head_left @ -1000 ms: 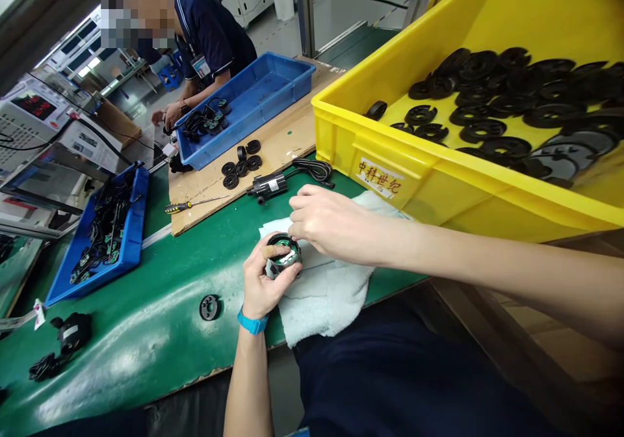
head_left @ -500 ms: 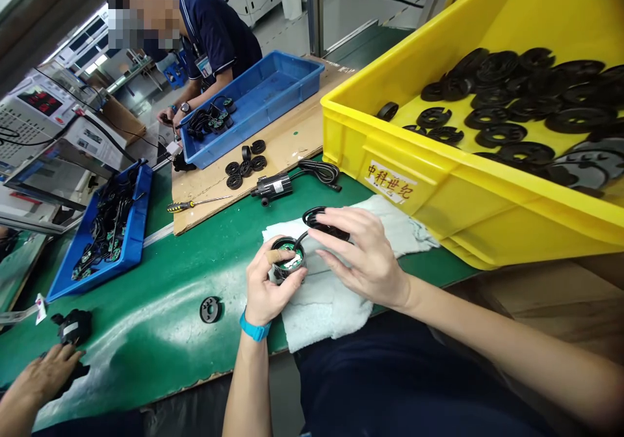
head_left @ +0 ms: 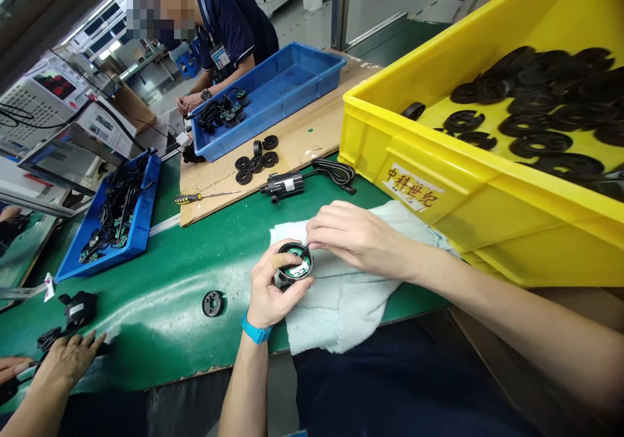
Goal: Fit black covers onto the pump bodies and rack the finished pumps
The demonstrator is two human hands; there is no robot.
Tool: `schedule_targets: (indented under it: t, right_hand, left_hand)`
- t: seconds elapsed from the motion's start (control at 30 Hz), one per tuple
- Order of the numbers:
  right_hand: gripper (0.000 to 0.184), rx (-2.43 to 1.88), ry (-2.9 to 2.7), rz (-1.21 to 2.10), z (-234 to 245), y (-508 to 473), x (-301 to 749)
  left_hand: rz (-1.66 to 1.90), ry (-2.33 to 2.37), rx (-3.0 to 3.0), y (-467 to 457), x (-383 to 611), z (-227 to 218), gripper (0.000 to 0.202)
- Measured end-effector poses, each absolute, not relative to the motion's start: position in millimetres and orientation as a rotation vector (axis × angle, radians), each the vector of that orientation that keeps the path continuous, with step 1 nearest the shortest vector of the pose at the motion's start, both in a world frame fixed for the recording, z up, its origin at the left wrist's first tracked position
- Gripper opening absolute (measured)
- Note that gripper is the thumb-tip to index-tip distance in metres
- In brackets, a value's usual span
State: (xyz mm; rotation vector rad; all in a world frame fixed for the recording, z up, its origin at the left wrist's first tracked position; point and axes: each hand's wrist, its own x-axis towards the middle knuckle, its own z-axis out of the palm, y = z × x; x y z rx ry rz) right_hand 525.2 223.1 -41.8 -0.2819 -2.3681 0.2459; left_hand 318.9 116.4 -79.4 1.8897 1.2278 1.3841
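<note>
My left hand [head_left: 273, 287] is wrapped round a black round housing [head_left: 296, 277] with a green circuit board [head_left: 303, 269] inside, one finger reaching over its rim. A black cable comes out at the board's edge, and the fingers of my right hand [head_left: 341, 235] are pinched on it right beside the rim. The rest of that cable is hidden behind my right hand. Both hands are above a pale cloth [head_left: 336, 313] on the green bench. To the left of my left hand, a notched black ring [head_left: 213, 304] lies on the bench.
A yellow bin [head_left: 414, 144] of black notched discs stands at right. Behind are a black pump-like unit [head_left: 285, 185], small black rings [head_left: 256, 164], a screwdriver [head_left: 195, 197] and two blue trays [head_left: 292, 112]. A co-worker's hand [head_left: 71, 362] is at lower left; another person sits opposite.
My right hand has moved left to the housing, its fingers closing from spread to a pinch on the cable. The view has shifted slightly. A co-worker's second hand now shows at far left.
</note>
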Motion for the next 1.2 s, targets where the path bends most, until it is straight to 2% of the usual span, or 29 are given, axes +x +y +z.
schedule_targets:
  t: [0.13, 0.3, 0.47, 0.77, 1.03, 1.1, 1.2]
  right_hand:
    - [0.029, -0.223, -2.436, 0.013, -31.1, 222.9, 526.0]
    - [0.044, -0.167, -2.537, -0.188, -19.1, 223.7, 528.0]
    - [0.04, -0.132, -2.563, -0.211, -18.3, 223.4, 530.0]
    - [0.019, -0.157, -2.585, -0.196, -11.5, 220.9, 539.1]
    - [0.019, -0.125, -2.659, -0.248, -2.5, 221.9, 538.2]
    - [0.019, -0.124, -2.673, -0.251, -2.3, 221.5, 537.5]
    - [0.018, -0.111, -2.676, -0.246, -2.8, 221.0, 537.2]
  left_hand:
    - [1.448, 1.152, 1.742, 113.9, 322.9, -83.1, 0.048]
    - [1.393, 1.171, 1.657, 110.4, 323.7, -84.0, 0.078]
    - [1.356, 1.26, 1.683, 106.1, 321.8, -81.8, 0.093]
    - [1.497, 1.324, 1.689, 104.5, 341.1, -82.5, 0.086]
    - [1.419, 1.259, 1.681, 107.2, 337.0, -82.9, 0.091]
    - [1.365, 1.325, 1.709, 106.6, 334.2, -77.9, 0.081]
    - [1.361, 1.485, 1.725, 107.7, 332.7, -71.7, 0.051]
